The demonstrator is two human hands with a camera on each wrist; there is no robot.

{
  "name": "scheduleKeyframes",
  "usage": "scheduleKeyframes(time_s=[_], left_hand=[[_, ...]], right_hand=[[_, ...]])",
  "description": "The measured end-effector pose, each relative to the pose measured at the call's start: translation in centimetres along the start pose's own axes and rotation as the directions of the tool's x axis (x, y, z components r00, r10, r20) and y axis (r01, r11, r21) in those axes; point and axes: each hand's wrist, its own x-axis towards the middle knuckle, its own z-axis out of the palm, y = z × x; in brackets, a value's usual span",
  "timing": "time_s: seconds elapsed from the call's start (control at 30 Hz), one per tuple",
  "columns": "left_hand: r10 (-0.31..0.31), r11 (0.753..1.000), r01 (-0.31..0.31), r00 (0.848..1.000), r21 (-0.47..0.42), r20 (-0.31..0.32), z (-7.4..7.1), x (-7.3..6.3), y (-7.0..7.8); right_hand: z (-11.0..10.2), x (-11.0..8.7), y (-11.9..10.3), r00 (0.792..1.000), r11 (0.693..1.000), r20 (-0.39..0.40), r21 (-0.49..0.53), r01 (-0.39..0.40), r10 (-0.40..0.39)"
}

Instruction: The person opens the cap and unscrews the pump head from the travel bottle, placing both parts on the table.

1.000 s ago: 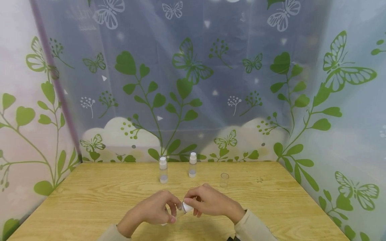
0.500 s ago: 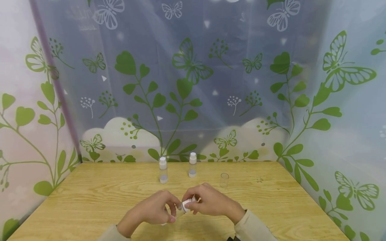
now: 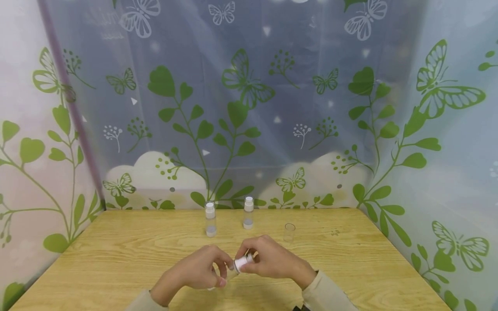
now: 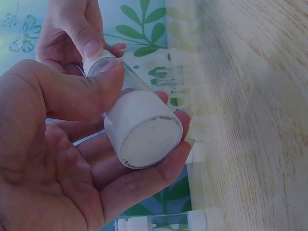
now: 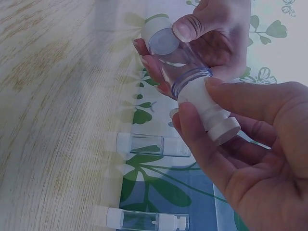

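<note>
Both hands are on a tilted clear pump bottle (image 5: 178,60), held just above the table. My left hand (image 3: 202,268) grips the bottle's clear body, thumb on one side and fingers curled beneath. Its white base (image 4: 144,130) faces the left wrist camera. At the other end, my right hand (image 3: 270,257) pinches the white pump top (image 5: 199,98) between thumb and fingers. The pump top sits at the bottle's neck; whether it is fully seated I cannot tell. A clear cap (image 3: 289,232) stands on the table beyond my right hand.
Two similar pump bottles stand upright near the table's back edge, one at left (image 3: 210,220) and one at centre (image 3: 248,214). Behind the wooden table (image 3: 148,242) hangs a printed curtain (image 3: 295,129) with leaves and butterflies.
The right hand's fingers have shifted round the pump top, and more of the white top shows now. The left hand and the bottle have stayed nearly still.
</note>
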Motion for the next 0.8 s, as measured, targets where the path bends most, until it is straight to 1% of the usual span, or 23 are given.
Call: scheduleKeyframes(time_s=[0.2,0.5,0.6,0.8], left_hand=[[-0.003,1.0,0.003,1.0,-0.011,0.0,0.0,0.0,0.01],[0.001,1.0,-0.001,1.0,-0.01,0.0,0.03,0.08,-0.15],[0.003,1.0,-0.003,1.0,-0.012,0.0,0.03,0.12,-0.19],[-0.006,1.0,0.006,1.0,-0.016,0.001,0.05,0.15,-0.24]], right_hand=[[-0.01,0.0,0.19,0.999,0.999,-0.013,-0.007,0.034,-0.034],[-0.03,-0.02,0.37,0.999,0.998,-0.017,0.023,0.051,-0.051],[-0.12,-0.05,0.39,0.999,0.999,-0.006,0.029,0.041,-0.041],[-0.48,-0.17,0.36,0.999,1.0,0.045,0.018,-0.012,0.011]])
